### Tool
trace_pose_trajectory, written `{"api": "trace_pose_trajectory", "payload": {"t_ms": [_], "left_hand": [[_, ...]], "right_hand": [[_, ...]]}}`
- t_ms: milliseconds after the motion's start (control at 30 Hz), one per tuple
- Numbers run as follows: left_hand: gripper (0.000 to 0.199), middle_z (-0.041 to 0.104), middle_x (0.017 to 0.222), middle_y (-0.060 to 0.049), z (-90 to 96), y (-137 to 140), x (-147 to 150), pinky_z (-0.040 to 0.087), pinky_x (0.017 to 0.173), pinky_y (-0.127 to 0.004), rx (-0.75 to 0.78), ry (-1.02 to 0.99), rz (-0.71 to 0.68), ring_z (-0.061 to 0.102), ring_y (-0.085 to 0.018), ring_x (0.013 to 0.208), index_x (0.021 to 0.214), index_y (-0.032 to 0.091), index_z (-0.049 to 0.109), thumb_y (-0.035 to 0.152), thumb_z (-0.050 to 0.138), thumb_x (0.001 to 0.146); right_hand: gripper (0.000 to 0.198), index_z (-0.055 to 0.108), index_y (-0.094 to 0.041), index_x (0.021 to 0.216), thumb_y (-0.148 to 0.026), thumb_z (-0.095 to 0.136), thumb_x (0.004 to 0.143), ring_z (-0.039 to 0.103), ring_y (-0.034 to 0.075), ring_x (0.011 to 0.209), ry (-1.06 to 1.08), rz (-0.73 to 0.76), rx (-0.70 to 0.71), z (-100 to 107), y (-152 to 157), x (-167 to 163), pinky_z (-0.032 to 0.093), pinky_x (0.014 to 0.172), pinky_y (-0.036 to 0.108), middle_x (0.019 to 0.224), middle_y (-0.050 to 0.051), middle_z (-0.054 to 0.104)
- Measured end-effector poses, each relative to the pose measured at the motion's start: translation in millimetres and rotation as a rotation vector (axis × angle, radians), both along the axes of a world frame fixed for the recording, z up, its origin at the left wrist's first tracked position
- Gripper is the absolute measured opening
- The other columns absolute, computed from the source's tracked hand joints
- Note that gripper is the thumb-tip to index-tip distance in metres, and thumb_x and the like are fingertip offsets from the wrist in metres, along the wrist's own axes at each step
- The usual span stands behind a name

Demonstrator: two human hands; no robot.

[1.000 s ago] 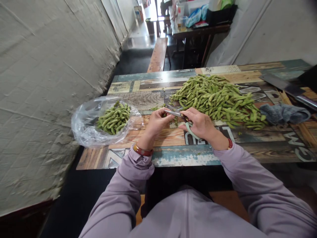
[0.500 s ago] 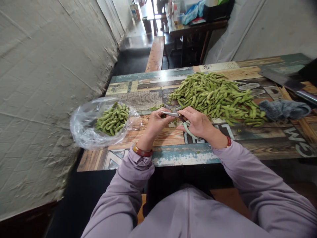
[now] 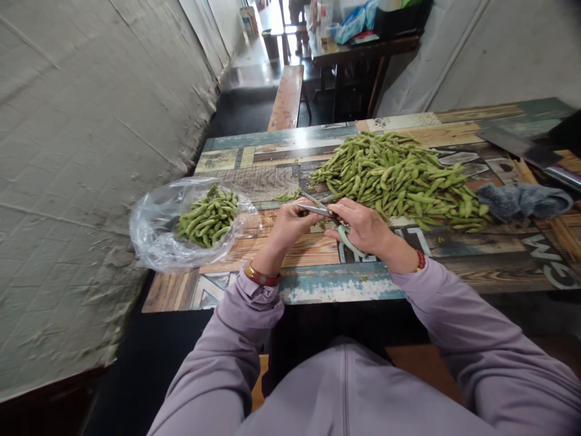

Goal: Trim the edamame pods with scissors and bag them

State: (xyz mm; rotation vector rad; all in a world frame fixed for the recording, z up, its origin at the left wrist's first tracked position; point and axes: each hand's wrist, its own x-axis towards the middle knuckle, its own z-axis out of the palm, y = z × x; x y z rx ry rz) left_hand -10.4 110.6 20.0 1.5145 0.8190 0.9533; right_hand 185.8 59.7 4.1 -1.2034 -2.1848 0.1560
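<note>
Over the middle of the table, my right hand (image 3: 363, 225) is wrapped around scissors (image 3: 347, 237) with pale green handles, their blades parted and pointing left. My left hand (image 3: 293, 225) is closed beside the blades, fingers bent; what it pinches, if anything, is hidden. Beyond my hands lies a big heap of green soybean pods (image 3: 390, 172). More pods (image 3: 207, 218) rest in a clear plastic bag (image 3: 152, 227), which stands open to the left of my left hand. Small green scraps (image 3: 288, 195) lie just past my fingers.
The patterned wooden table (image 3: 336, 284) meets a rough wall (image 3: 91, 151) on the left. At the right are a grey cloth (image 3: 524, 201) and a wide-bladed cleaver (image 3: 517, 145). Behind stand a bench (image 3: 288, 97) and a second table (image 3: 363, 51) with things on it.
The scissors' blades look slightly wider apart than before. Both hands stay in nearly the same place, and the view has shifted a little.
</note>
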Motion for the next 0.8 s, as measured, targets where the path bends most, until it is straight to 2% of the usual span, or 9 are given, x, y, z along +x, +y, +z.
{"api": "trace_pose_trajectory", "payload": {"t_ms": [333, 433, 567, 667, 800], "left_hand": [[0.019, 0.067, 0.073, -0.003, -4.2, 3, -3, 0.046, 0.069, -0.026, -0.088, -0.028, -0.034, 0.059, -0.014, 0.071, 0.073, 0.014, 0.074, 0.031, 0.082, 0.069], [0.022, 0.065, 0.069, -0.002, -6.7, 4, -3, 0.044, 0.064, -0.024, -0.127, -0.042, -0.026, 0.058, -0.012, 0.066, 0.072, 0.013, 0.073, 0.03, 0.084, 0.066], [0.026, 0.06, 0.062, 0.001, -4.1, 3, -4, 0.037, 0.05, -0.021, -0.242, -0.095, 0.038, 0.049, -0.007, 0.052, 0.07, 0.013, 0.068, 0.031, 0.086, 0.064], [0.026, 0.054, 0.058, 0.004, 1.0, 4, -5, 0.027, 0.042, -0.018, -0.368, -0.204, 0.107, 0.039, -0.003, 0.044, 0.073, 0.014, 0.065, 0.029, 0.085, 0.066], [0.029, 0.049, 0.057, 0.006, 4.2, 7, -5, 0.019, 0.038, -0.015, -0.487, -0.359, 0.171, 0.035, -0.001, 0.043, 0.07, 0.014, 0.057, 0.023, 0.084, 0.067]], "right_hand": [[0.035, 0.059, -0.016, 0.118, -0.039, 0.063, 0.092, 0.065, 0.027, 0.093, -0.083, -0.032, -0.005, -1, -1, 1, 0.052, 0.078, 0.036, 0.102, 0.012, 0.066], [0.035, 0.06, -0.018, 0.119, -0.039, 0.064, 0.092, 0.065, 0.026, 0.092, -0.097, -0.045, -0.011, 0, -2, 1, 0.052, 0.076, 0.034, 0.102, 0.011, 0.067], [0.035, 0.06, -0.019, 0.121, -0.039, 0.064, 0.092, 0.066, 0.023, 0.086, -0.082, -0.076, -0.01, 2, -3, 2, 0.051, 0.072, 0.032, 0.099, 0.008, 0.067], [0.038, 0.061, -0.019, 0.122, -0.04, 0.066, 0.09, 0.065, 0.022, 0.079, -0.051, -0.162, 0.004, 3, -2, 4, 0.05, 0.067, 0.031, 0.099, 0.008, 0.067], [0.048, 0.06, -0.019, 0.125, -0.043, 0.071, 0.085, 0.067, 0.025, 0.088, -0.011, -0.206, 0.033, 3, 0, 6, 0.053, 0.072, 0.034, 0.108, 0.011, 0.066]]}}
